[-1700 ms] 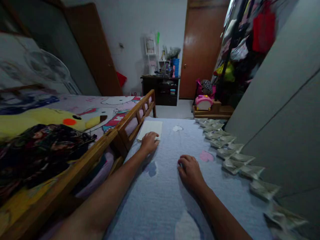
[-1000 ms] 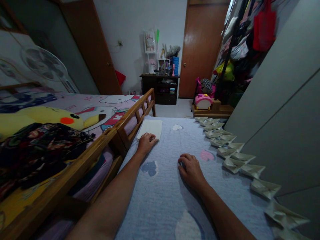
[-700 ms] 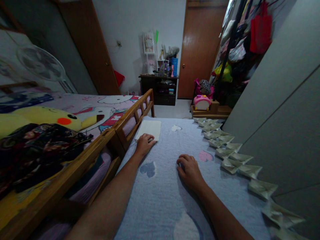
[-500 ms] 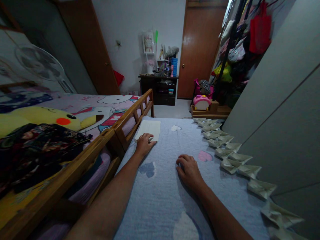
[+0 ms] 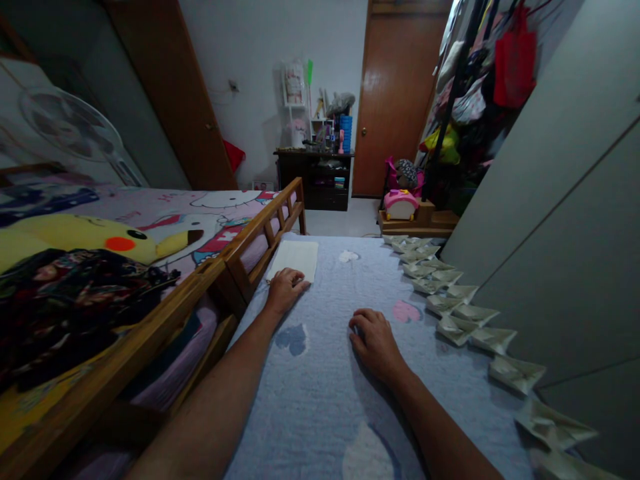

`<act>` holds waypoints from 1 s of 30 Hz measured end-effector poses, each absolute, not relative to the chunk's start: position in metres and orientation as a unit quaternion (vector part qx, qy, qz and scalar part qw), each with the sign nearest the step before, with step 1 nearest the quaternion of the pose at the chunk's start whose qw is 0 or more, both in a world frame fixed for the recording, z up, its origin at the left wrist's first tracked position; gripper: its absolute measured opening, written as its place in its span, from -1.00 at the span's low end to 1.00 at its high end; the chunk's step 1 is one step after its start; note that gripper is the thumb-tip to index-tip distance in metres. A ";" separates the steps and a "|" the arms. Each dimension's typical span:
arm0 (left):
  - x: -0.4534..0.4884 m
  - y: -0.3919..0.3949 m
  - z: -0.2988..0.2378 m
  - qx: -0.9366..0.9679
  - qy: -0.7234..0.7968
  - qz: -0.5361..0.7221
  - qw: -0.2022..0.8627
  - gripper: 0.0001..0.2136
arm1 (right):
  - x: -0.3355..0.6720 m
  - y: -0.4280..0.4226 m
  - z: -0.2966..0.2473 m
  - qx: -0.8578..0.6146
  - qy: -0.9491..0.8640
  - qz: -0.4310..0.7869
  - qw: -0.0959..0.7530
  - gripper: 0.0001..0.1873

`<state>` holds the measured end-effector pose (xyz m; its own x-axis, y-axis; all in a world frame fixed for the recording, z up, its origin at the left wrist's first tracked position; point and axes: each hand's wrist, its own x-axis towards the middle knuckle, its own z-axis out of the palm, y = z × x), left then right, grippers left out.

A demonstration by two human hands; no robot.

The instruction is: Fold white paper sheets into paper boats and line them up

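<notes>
beside the paper [image 5: 295, 259], hello kitty bedding [image 5: 225, 200], pikachu [image 5: 85, 239]

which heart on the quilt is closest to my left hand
The blue heart on the quilt, just below the left hand. The pink heart lies farther off, across the quilt beyond the right hand.

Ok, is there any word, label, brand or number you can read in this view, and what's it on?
None readable. The white paper sheet under the left hand shows no visible writing; labels on the small items atop the dark wooden dresser are too small to read.
</notes>
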<state>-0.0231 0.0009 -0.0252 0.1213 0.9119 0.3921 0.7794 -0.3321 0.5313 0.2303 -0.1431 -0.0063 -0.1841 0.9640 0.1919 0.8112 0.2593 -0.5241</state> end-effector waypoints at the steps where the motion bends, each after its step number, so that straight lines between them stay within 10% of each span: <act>1: -0.024 0.001 -0.025 0.743 0.569 0.339 0.100 -0.88 | 0.230 -0.143 -0.006 -0.588 -0.754 0.154 0.249 -0.80; 30: -0.029 0.002 -0.021 0.733 0.554 0.351 0.181 -0.79 | 0.231 -0.144 -0.004 -0.588 -0.757 0.152 0.242 -0.79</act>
<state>-0.0294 0.0023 -0.0213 0.1406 0.9389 0.3142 0.6851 -0.3214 0.6537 0.2307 -0.1440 -0.0036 -0.1910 0.9635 0.1876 0.8167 0.2621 -0.5142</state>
